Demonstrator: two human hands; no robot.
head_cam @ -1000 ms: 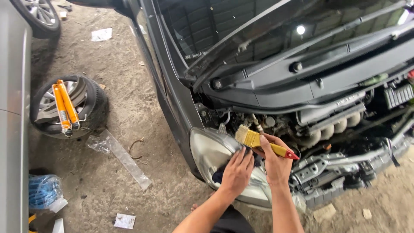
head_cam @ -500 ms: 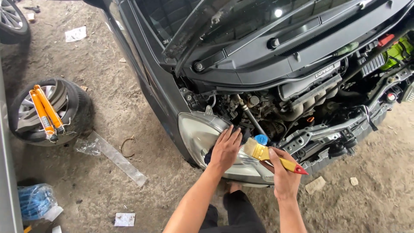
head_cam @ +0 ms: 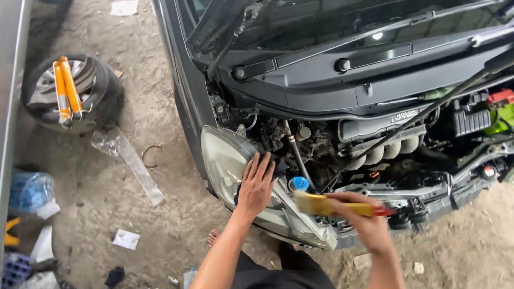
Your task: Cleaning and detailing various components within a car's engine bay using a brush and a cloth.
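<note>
The right hand (head_cam: 369,227) is clamped round the yellow handle of a paintbrush (head_cam: 334,204), held level over the car's front edge; it looks light and stiff, with soft bristles. The left hand (head_cam: 256,184) lies flat, fingers spread, on the smooth, scratch-prone headlight (head_cam: 225,158), the engine bay (head_cam: 342,144) beyond

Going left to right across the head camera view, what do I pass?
Blue plastic bag → wheel with two yellow struts → clear plastic strip → left hand on the headlight → blue cap → right hand holding the yellow brush → red battery cover.
</note>
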